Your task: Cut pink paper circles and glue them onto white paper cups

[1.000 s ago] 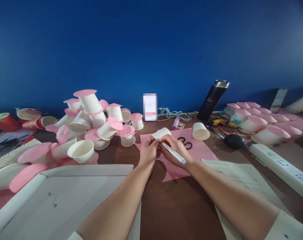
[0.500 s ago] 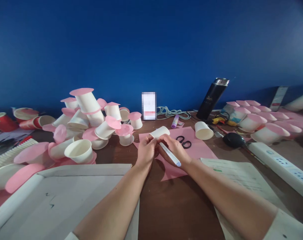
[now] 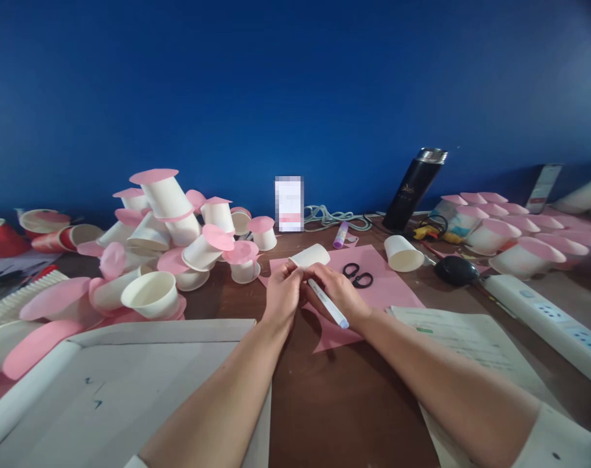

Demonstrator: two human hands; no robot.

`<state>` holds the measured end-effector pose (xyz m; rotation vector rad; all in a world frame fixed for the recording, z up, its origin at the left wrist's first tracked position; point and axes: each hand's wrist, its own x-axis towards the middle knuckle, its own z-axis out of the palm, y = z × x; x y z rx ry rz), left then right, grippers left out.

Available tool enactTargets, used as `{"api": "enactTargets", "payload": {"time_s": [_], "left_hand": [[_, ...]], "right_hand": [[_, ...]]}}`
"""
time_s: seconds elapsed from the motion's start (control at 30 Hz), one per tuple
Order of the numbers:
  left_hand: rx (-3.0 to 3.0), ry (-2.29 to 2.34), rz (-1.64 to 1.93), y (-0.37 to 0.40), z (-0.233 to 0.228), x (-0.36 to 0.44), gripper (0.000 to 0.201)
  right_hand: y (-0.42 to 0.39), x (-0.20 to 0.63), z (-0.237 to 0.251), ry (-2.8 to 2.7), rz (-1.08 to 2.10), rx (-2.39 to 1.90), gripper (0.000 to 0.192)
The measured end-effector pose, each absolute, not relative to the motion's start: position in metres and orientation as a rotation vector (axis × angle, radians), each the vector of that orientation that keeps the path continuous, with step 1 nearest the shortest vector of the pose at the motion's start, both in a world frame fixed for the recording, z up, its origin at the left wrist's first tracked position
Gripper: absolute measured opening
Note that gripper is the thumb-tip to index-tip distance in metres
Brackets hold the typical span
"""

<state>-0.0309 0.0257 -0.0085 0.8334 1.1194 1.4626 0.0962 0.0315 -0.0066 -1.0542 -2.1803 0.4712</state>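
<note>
Hands first: left hand [image 3: 281, 294] is pinched round the base end of a small white paper cup [image 3: 309, 256] that lies tipped on its side over the pink paper sheet [image 3: 373, 286]; right hand [image 3: 338, 291] is closed on a white pen [image 3: 327, 303], its bluish end sticking out toward the wrist, tip up against the cup near the left fingers. Can't tell if the nib is actually on the cup wall or on the paper under it, the fingers hide that spot.

Looks to me like marking or tracing at the cup, so my two cents on doing it clean: keep the left pinch firm but not crushing, those thin cups dent easily; brace the heel of the right hand on the wooden table [image 3: 344, 403] so the line doesn't wobble; turn the cup with the left fingers rather than chasing round it with the pen; keep the pink sheet flat, it's loose and could slide.

Stuff to mind around it: black scissors [image 3: 357, 275] sit on the same sheet just beyond the right hand; another plain cup [image 3: 403, 253] lies on its side further right; a purple glue stick [image 3: 341, 234] is behind; big heap of cups with pink discs [image 3: 178, 227] is off to the left, well apart, so elbow room is fine.
</note>
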Motion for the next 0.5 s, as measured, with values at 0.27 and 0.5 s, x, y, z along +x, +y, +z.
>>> {"api": "enactTargets", "payload": {"time_s": [0.27, 0.5], "left_hand": [[0.725, 1.045, 1.465, 0.024, -0.006, -0.03, 0.013], [0.546, 0.91, 1.531, 0.025, 0.0, -0.031, 0.02]], "right_hand": [[0.026, 0.095, 0.005, -2.075, 0.51, -1.185, 0.011], [0.026, 0.095, 0.005, -1.854, 0.613, -1.168, 0.013]]}}
